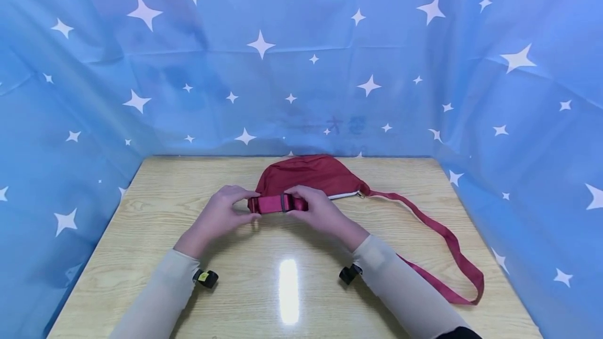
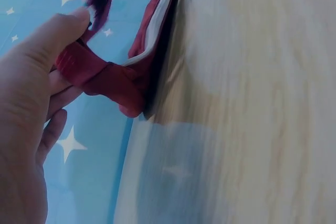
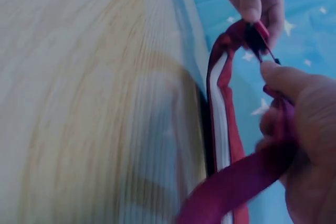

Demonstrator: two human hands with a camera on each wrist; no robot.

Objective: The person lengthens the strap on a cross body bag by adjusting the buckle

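Note:
A dark red waist bag [image 1: 306, 174] with a white zipper [image 1: 343, 195] lies at the far edge of the table. Along its front left, a short length of red strap [image 1: 270, 204] is stretched between both hands. My left hand [image 1: 223, 213] pinches the strap's left end, by the bag's corner, between thumb and fingers. Just right of a black slider buckle [image 1: 284, 202], the strap is gripped by my right hand [image 1: 322, 213]. In the right wrist view, the loose strap [image 3: 236, 187] trails down from below the right hand. Part of the buckle is hidden by fingers.
The long strap [image 1: 452, 245] loops over the right side of the wooden table [image 1: 141, 255] and passes under the right forearm. Blue star-printed cloth [image 1: 301, 67] stands behind the table and at both sides.

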